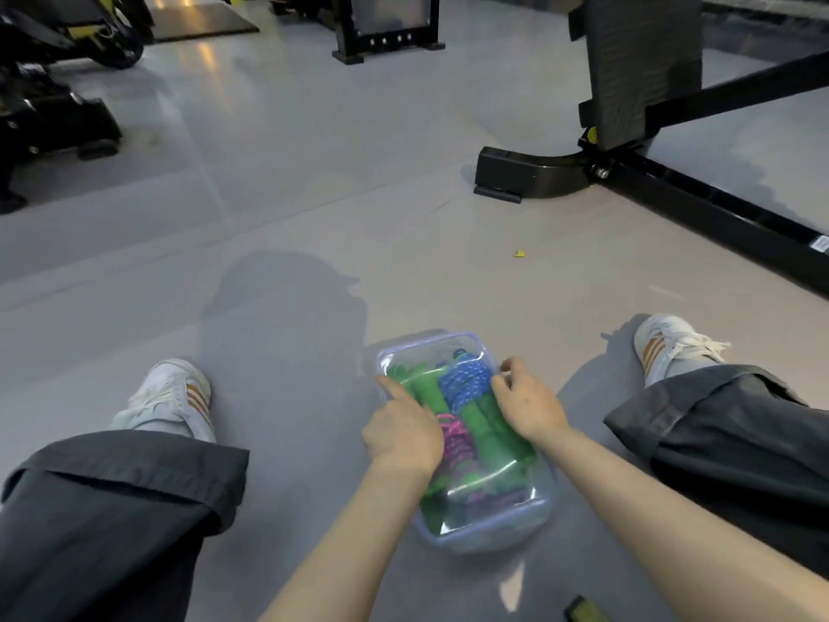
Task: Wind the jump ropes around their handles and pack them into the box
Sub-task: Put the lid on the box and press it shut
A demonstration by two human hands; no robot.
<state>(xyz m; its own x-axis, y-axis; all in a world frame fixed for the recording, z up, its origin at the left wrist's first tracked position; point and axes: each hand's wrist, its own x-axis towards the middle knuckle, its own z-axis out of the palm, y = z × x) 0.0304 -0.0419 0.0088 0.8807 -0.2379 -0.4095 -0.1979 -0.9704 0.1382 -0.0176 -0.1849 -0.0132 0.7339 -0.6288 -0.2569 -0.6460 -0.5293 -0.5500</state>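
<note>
The clear plastic box [490, 538] sits on the grey floor [291, 195] between your legs, at 5 o'clock from centre. Inside are green handles [489, 424], a blue rope [464, 381] at the far end and a pink rope [453, 435] mid-box. Your left hand [403, 435] rests on the box's 9 o'clock edge, index finger extended. Your right hand [527, 406] is curled at the 3 o'clock rim; grip cannot be confirmed.

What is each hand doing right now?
Left hand: forefinger straight, pressing the box edge.
Right hand: fingers curled at the box's edge; grip cannot be told.
</note>
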